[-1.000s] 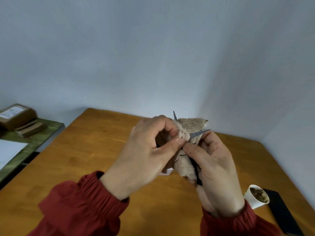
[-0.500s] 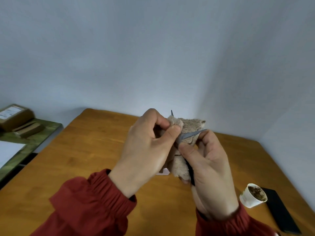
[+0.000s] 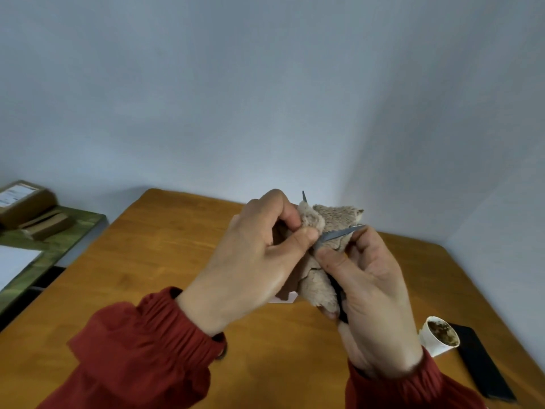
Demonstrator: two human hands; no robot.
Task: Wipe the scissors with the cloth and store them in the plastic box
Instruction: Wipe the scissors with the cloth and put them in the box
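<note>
1. Scissors (image 3: 339,234) are up over the table (image 3: 147,261), mid-picture, half wrapped in the cloth (image 3: 336,215).
2. L hand (image 3: 250,261): thumb & fingers pinch cloth onto one blade. R hand (image 3: 371,290): fingers curl round dark handles & cloth.
3. Blades spread apart: one tip points to 12 o'clock, other to 2. Long axis runs 6 to 12, handles at 6.
4. My guess: scissors stiff, light, sharp; cloth soft, fluffy. Hold by handles, not tips.

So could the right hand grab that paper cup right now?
Probably not yet. The cup stands close by the right wrist, nothing between them, but the right hand is holding the scissors while the left hand pinches the cloth round a blade. It would likely need to let go first.
</note>
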